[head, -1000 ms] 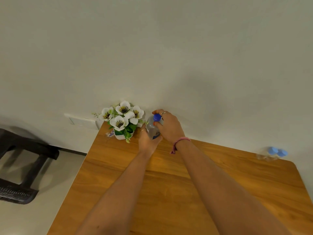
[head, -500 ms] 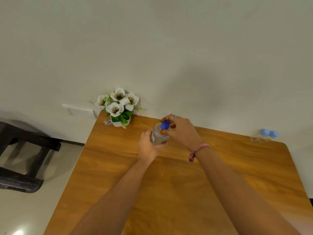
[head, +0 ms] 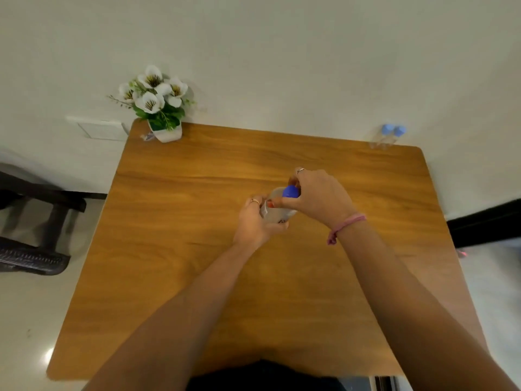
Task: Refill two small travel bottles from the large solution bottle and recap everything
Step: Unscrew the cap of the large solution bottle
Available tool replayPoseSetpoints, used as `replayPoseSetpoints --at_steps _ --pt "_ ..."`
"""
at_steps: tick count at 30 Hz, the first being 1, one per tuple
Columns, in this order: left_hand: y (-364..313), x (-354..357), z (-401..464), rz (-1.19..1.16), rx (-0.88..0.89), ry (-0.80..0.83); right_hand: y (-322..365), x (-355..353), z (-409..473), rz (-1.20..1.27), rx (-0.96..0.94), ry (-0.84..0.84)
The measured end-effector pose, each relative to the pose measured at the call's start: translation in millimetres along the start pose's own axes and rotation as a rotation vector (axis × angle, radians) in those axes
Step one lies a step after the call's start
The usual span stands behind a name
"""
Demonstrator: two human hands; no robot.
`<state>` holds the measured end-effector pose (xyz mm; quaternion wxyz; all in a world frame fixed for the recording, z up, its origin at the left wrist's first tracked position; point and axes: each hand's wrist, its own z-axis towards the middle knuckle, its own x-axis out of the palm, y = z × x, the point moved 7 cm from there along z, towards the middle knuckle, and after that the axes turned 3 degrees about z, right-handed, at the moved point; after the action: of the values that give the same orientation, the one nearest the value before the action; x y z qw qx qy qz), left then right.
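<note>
A plain pale wall is backing a wooden desk (head: pixel 197 249), which is filling most of the head view. A pot of white flowers (head: pixel 158 105) is standing at the desk's far left corner, and a dark chair (head: pixel 31 221) is showing on the floor to the left.

Near the middle of the desk, slightly toward the far side, the large solution bottle (head: pixel 277 211) is being held by both hands. The left hand (head: pixel 255 222) is wrapping round the clear body from the left and below, its fingers (head: pixel 277 225) curled against the plastic. The right hand (head: pixel 317 197) is coming in from above and to the right, its fingers (head: pixel 282 204) pinching the blue cap (head: pixel 290 191) that is sitting on the bottle's neck. The bottle is looking tilted toward the camera; whether its base is touching the desk is hidden by the hands.

At the far right corner, against the wall and well apart from the hands, the two small travel bottles (head: pixel 387 136) are standing side by side, both wearing light blue caps.

Judging by this, the task is looking to be at its opening step: the cap of the big bottle is being worked on, probably unscrewed, and the travel bottles are not yet looking opened. The next move is calling for a steady left grip while the right fingers are turning the cap free, keeping the bottle upright enough that nothing is spilling, then setting the cap down somewhere reachable and bringing the small bottles closer.
</note>
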<state>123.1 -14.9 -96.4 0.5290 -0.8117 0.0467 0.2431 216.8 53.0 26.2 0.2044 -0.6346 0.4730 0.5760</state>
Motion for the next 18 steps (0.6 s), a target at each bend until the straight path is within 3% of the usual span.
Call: replayPoseSetpoints --at_steps 4,7,14,18 --pt "-6.8 22.4 -23.3 -0.005 0.022 0.019 -13.3 -1.0 -35.6 0.103 -0.114 0.117" --pt "-8.9 32.8 -33.8 -0.012 0.025 -0.002 -17.6 -5.2 -50.3 0.036 -0.169 0.066" --pt "-10.5 45.2 -51.3 -0.006 0.026 -0.029 -27.0 1.1 -63.5 -0.219 -0.057 -0.038" --pt "-12.1 48.2 -55.4 -0.005 0.026 -0.037 -28.7 1.7 -71.3 -0.063 -0.12 0.055"
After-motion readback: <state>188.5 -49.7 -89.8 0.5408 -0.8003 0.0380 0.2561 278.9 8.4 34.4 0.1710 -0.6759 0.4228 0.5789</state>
